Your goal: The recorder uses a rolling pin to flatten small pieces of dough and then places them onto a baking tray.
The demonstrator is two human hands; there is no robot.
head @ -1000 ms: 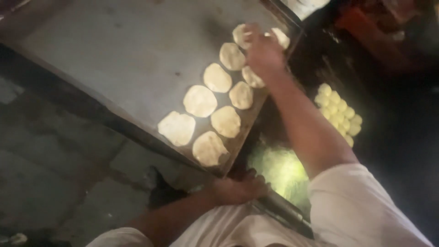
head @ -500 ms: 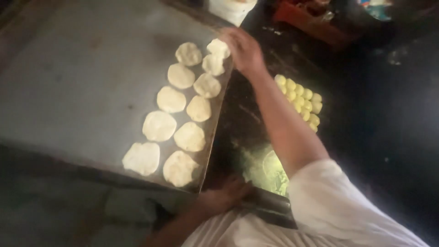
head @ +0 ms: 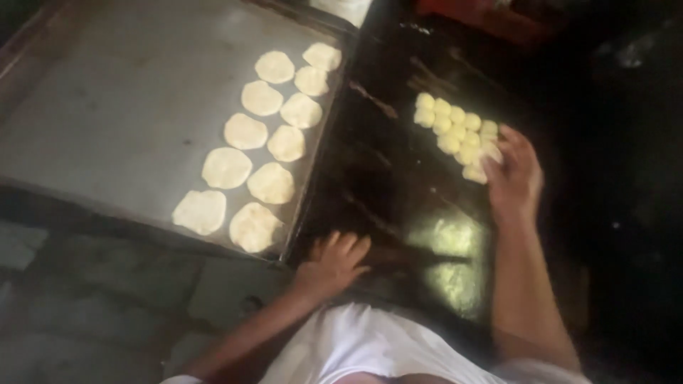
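Nearest the camera: white shirt (head: pixel 356 348) of the person, both bare forearms reaching out from it.

Left hand (head: pixel 333 262) lies palm down on the near edge of the dark, shiny counter (head: pixel 384 171), fingers (head: pixel 350 245) spread apart, gripping nothing. It sits just beside the near right corner of the large flat grey metal tray (head: pixel 107 107).

Right of that hand, a dull yellowish patch (head: pixel 448 256) on the counter (looks like reflected light or a floury smear, cannot tell which).

Right hand (head: pixel 514 171) is further out, at the near right end of the cluster of small pale yellow dough balls (head: pixel 455 131). Its fingers (head: pixel 498 149) are curled onto the end balls, touching them; whether they are clamped on one, cannot tell, as the frame is blurred.

The dough balls sit in tight rows on the counter, well apart from the tray.

On the tray: ten flattened round pale dough discs (head: pixel 245 131) in two rows along its right side, running from the near edge to the far corner. Neighbours touch or nearly touch.

Beyond: a white object (head: pixel 341 8) at the top edge and something reddish (head: pixel 484 14), both too blurred to identify.
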